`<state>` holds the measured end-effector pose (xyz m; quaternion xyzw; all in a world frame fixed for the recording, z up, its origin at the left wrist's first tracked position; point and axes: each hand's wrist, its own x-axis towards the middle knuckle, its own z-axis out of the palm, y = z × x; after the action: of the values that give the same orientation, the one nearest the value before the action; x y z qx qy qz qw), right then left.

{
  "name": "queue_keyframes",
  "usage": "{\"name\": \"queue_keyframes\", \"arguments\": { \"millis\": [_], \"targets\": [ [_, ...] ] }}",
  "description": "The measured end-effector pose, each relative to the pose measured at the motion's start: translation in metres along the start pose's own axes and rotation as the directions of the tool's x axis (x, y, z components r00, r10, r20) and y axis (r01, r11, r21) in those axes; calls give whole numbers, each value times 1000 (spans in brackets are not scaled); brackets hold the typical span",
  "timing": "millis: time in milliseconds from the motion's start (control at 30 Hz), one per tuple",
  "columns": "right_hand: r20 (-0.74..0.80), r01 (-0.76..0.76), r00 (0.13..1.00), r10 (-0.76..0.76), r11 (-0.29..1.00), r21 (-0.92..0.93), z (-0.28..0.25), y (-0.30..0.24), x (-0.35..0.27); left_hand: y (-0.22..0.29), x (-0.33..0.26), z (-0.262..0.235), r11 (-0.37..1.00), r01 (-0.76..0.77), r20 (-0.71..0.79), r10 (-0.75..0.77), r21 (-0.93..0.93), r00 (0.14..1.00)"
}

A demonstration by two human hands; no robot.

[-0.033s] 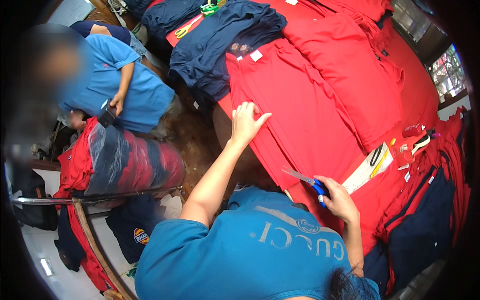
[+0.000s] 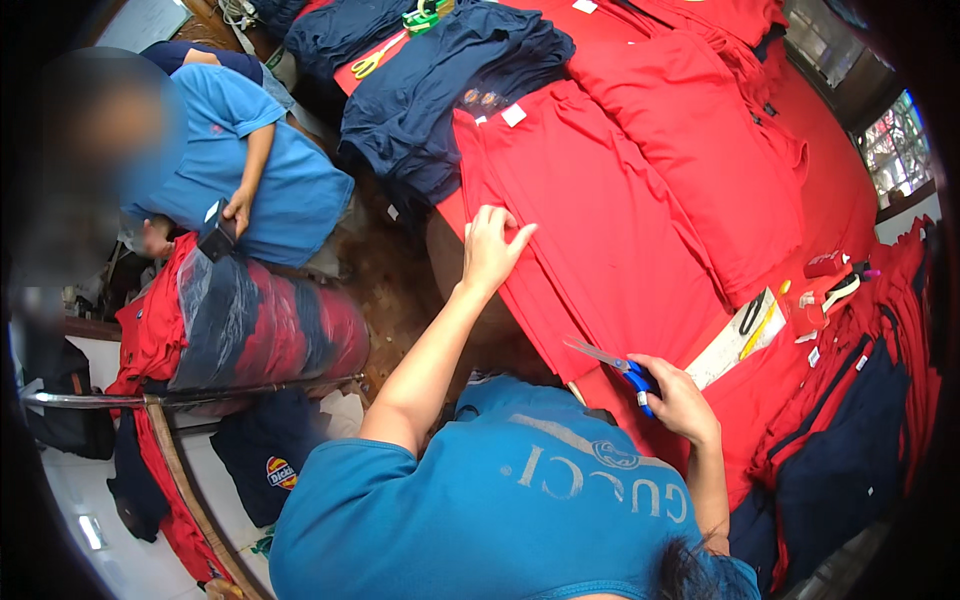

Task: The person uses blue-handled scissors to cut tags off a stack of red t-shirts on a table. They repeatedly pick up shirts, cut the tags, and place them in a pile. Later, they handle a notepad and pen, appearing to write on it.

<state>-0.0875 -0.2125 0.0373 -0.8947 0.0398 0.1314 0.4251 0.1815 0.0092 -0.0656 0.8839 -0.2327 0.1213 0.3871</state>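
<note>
Cloth point(image 2: 610, 250): lay under the left hand point(image 2: 490, 245)
Scissors point(image 2: 637, 378): sat in the right hand point(image 2: 682, 402)
Bundle point(image 2: 265, 325): lay well left of the cloth

The garment point(image 2: 600, 220) is red, scissors point(image 2: 630, 372) blue-handled, bundle point(image 2: 270, 320) apparently red-and-navy banded

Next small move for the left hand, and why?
Probably pinch the left edge of the red cloth: the left hand is already at that edge, thumb spread, apparently not gripping, while the right hand holds the scissors apart from it.
</note>
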Motion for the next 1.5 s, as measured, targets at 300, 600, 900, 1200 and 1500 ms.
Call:
{"name": "queue_keyframes", "arguments": {
  "millis": [300,600,900,1200,1500],
  "targets": [
    [-265,333,919,-291,934,130,-113,-26,127,-15,0,5,979,61,-193,-99,-194,976],
    [-983,-459,24,-181,872,-172,-257,137,2,-33,-31,-36,832,415,-54,-465,-369,884],
    [-361,136,915,180,705,696,13,42,12,43,-94,-39,781,599,384,-506,-176,772],
    [-71,-70,977,199,624,778,67,31,-13,113,-133,-40,940,333,441,-331,77,834],
    [-154,19,973,169,609,793,72,45,-25,119,-127,-32,920,291,169,-253,-262,953]
  ]
}}
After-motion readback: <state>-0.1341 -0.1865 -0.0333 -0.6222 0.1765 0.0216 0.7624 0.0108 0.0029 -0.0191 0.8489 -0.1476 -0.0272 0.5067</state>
